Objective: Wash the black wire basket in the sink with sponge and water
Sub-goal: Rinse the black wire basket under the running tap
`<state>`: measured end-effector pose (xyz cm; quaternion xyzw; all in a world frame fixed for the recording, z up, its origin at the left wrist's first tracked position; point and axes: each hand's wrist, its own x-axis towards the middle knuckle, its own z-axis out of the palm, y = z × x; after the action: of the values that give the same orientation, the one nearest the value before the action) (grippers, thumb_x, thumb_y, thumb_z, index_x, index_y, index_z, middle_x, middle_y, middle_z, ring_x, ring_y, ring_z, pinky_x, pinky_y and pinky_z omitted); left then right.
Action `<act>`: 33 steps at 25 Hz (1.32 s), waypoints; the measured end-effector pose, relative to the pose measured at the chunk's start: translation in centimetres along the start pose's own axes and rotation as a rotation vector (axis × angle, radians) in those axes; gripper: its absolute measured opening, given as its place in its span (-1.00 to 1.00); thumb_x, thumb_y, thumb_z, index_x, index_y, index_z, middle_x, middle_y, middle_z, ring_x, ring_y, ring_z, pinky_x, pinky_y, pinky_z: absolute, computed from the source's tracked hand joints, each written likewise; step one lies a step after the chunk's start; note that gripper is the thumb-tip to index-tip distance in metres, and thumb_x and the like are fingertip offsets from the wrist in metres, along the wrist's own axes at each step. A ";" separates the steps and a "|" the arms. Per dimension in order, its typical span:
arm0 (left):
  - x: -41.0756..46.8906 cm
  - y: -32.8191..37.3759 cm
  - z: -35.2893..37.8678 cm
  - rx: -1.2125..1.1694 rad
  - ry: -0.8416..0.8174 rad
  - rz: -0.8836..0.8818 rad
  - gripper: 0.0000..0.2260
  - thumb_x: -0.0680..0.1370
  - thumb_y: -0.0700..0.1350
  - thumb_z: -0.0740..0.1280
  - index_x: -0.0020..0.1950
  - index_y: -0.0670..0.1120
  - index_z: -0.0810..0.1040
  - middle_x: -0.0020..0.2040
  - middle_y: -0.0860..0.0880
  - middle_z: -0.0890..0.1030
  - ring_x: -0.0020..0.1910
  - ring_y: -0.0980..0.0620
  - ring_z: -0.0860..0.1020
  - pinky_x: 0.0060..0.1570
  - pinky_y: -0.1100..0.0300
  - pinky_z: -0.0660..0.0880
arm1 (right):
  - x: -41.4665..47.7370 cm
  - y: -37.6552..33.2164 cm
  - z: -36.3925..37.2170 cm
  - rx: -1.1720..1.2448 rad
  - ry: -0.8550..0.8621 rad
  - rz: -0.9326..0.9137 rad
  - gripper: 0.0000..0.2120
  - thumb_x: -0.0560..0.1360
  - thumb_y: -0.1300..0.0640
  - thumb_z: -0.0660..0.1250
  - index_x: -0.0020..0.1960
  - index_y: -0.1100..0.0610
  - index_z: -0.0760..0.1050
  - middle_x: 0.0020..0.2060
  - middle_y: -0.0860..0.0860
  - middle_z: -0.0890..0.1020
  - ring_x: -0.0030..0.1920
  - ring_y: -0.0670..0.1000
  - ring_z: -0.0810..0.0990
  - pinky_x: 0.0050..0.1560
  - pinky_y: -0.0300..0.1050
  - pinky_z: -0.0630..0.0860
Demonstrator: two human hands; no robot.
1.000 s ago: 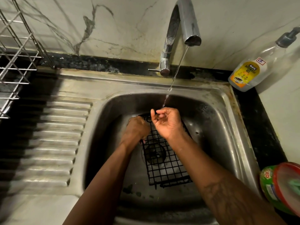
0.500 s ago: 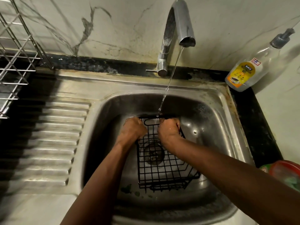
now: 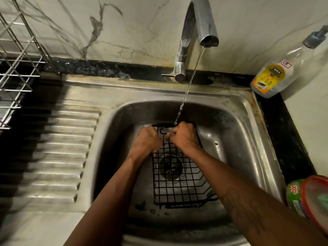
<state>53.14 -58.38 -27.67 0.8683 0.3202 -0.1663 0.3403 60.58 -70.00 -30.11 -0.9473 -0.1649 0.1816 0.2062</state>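
The black wire basket (image 3: pixel 177 185) lies in the steel sink (image 3: pixel 236 139), over the drain. My left hand (image 3: pixel 146 141) grips its far left edge, fingers curled over the wire. My right hand (image 3: pixel 184 136) grips the far rim just beside it, also curled round the wire. A thin stream of water (image 3: pixel 188 87) runs from the tap (image 3: pixel 198 32) and lands on the basket's far edge by my right hand. No sponge shows in either hand.
A ribbed steel draining board (image 3: pixel 58 153) lies left of the sink, with a metal dish rack (image 3: pixel 16 68) at the far left. A dishwash gel bottle (image 3: pixel 273 77) leans in the back right corner. A green tub with a red lid (image 3: pixel 308 199) stands at the right edge.
My right hand, held open palm-up under the stream a second ago, has come down and closed on the basket's far rim. The basket has tilted slightly.
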 end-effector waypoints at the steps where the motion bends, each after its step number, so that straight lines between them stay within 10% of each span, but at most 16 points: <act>1: -0.1 0.1 0.0 -0.011 0.007 -0.005 -0.86 0.56 -0.22 0.28 -0.20 -0.16 0.53 -0.29 -0.05 0.61 -0.30 0.01 0.64 -0.43 0.27 0.48 | 0.5 0.7 0.4 -0.009 0.044 0.022 -0.80 0.48 -0.02 0.50 -0.16 0.10 0.61 -0.28 0.00 0.58 -0.30 -0.09 0.55 -0.43 -0.27 0.35; 9: 0.2 0.6 -0.2 -0.025 0.049 0.009 -0.89 0.56 -0.14 0.31 -0.12 -0.15 0.54 -0.18 -0.07 0.54 -0.15 -0.11 0.61 -0.23 0.10 0.51 | 1.9 1.0 -0.9 -0.665 -0.045 -0.398 -0.70 0.63 -0.11 0.29 0.19 0.06 0.61 0.05 0.09 0.67 0.06 0.11 0.65 -0.02 -0.05 0.51; 15: 0.4 0.7 -0.4 -0.022 0.011 -0.002 -0.86 0.55 -0.24 0.29 -0.19 -0.15 0.57 -0.28 -0.07 0.63 -0.38 0.08 0.58 -0.54 0.31 0.43 | 3.1 0.2 -2.7 -0.411 -0.246 -0.284 -0.72 0.60 -0.09 0.33 0.09 0.12 0.60 0.04 0.12 0.62 -0.02 0.13 0.60 -0.03 -0.02 0.53; 21: 0.2 1.1 -0.4 -0.035 0.008 0.035 -0.87 0.55 -0.21 0.30 -0.18 -0.16 0.57 -0.28 -0.06 0.60 -0.37 0.07 0.59 -0.50 0.29 0.46 | 1.9 0.5 -2.9 -0.805 -0.098 -0.519 -0.61 0.64 -0.20 0.21 0.17 0.05 0.63 0.04 0.08 0.68 0.09 0.14 0.65 0.05 -0.02 0.49; 28: 0.1 1.5 0.4 -0.039 -0.008 0.130 -0.91 0.60 -0.14 0.30 -0.05 -0.13 0.54 -0.18 -0.02 0.56 -0.32 0.10 0.52 -0.45 0.35 0.37 | 1.9 1.0 -1.7 -0.557 0.074 -0.484 -0.44 0.51 -0.18 0.39 0.40 0.08 0.42 0.30 0.10 0.53 0.27 0.17 0.51 0.25 0.12 0.39; 33: -0.4 1.7 0.3 -0.019 -0.017 0.133 -0.88 0.60 -0.11 0.31 -0.01 -0.12 0.59 -0.07 -0.08 0.65 -0.11 -0.05 0.65 -0.15 0.18 0.61 | 1.9 1.0 -2.6 -0.270 -0.085 -0.463 -0.71 0.65 -0.15 0.19 0.09 -0.01 0.60 -0.03 0.07 0.69 0.01 0.15 0.64 0.04 -0.01 0.52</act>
<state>54.02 -59.69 -26.84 0.8829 0.2604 -0.1477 0.3618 63.56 -71.00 -28.93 -0.8948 -0.4083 0.1455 0.1070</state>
